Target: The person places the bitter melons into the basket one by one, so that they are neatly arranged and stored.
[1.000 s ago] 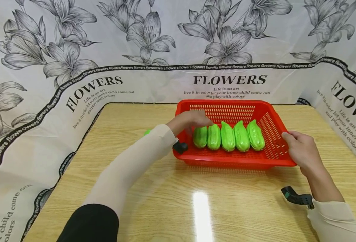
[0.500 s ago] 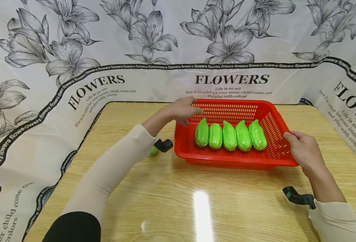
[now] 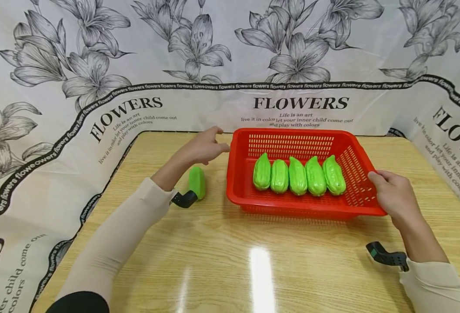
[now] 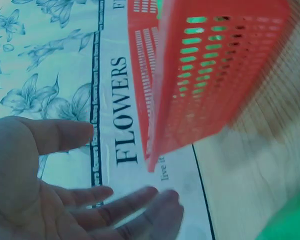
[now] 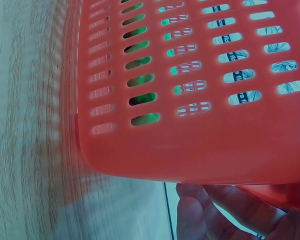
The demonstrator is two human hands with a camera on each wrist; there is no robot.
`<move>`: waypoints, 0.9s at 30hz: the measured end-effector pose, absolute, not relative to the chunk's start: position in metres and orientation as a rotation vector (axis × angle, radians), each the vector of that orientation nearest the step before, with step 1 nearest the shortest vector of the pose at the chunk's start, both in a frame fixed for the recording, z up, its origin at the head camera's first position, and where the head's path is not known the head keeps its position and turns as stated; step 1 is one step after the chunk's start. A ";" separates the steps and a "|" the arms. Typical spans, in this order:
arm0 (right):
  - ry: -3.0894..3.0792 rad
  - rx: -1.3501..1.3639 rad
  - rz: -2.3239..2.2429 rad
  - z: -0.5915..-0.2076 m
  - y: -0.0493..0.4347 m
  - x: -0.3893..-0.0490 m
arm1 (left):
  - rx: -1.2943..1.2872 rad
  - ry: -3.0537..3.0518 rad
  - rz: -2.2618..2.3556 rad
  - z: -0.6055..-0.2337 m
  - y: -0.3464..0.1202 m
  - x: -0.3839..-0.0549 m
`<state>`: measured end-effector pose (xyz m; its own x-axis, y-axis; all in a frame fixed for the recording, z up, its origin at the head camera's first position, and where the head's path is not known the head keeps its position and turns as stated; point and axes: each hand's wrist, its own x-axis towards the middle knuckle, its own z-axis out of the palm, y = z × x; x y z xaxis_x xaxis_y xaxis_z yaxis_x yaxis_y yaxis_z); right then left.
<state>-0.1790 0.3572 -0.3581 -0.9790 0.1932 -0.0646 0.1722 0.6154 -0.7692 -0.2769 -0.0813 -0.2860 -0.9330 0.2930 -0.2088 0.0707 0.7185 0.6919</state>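
My left hand (image 3: 204,147) hovers left of the red plastic basket (image 3: 292,206), fingers spread and nothing in them. Below it on the table lies a green ridged vegetable (image 3: 197,181), partly behind the black wrist camera; it looks like a toy bitter melon or squash. In the left wrist view the palm (image 4: 12,175) is bare beside the basket's slotted wall (image 4: 210,90). My right hand (image 3: 396,195) grips the basket's right rim, thumb on top, fingers curled beneath in the right wrist view. Inside the basket, several similar green vegetables (image 3: 297,176) lie side by side in a row.
The basket stands on a light wooden table (image 3: 222,261), close to its back edge. A white cloth (image 3: 198,104) printed with flowers and lettering hangs behind and along both sides.
My left hand has let go of the leftmost green vegetable in the basket and moved out leftward, over the one on the table. The right hand keeps its hold on the rim.
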 end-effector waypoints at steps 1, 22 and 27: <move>-2.802 -0.315 1.327 -0.358 0.357 -0.179 | 0.272 2.645 1.019 -0.287 -0.085 -0.275; -2.808 -0.315 1.340 -0.359 0.355 -0.179 | 0.096 2.837 0.711 -0.320 -0.143 -0.247; -2.812 -0.319 1.326 -0.358 0.356 -0.180 | 0.053 2.823 0.694 -0.332 -0.152 -0.242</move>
